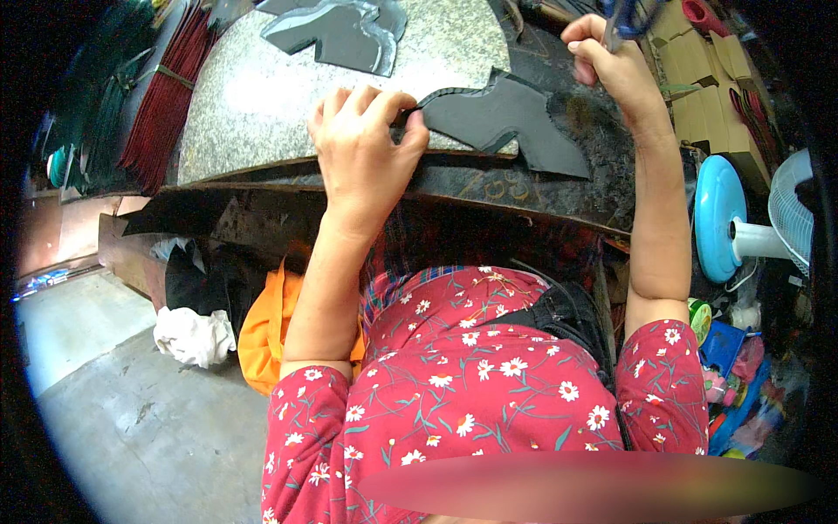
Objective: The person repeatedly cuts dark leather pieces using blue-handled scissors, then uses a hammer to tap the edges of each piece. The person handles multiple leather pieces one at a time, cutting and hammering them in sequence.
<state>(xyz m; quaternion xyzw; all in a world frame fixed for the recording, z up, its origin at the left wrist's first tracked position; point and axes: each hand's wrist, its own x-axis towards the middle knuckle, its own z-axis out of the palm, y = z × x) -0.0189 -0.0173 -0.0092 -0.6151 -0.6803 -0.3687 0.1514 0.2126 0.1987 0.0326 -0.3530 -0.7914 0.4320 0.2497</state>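
Note:
At the near edge of the grey speckled slab point(253, 113), my left hand point(367, 144) is closed, thumb and fingers pinching the left tip of a flat black shoe-upper piece point(524, 122). Small notches run along that piece's curved upper edge. It lies partly on the slab and partly on the dark worktable point(567, 196). Raised at the upper right, my right hand point(615, 70) is closed around what look like blue-handled scissors point(624, 22), partly cut off by the picture's top edge. More black pieces with shiny edges point(340, 35) rest farther back on the slab.
Bundles of dark red strips point(166, 105) lie left of the slab. Cardboard boxes point(711, 79) stand at the right, near a white fan point(790, 214) with a round blue base point(721, 218). Orange cloth point(266, 327) and white cloth point(196, 336) hang below the table at left.

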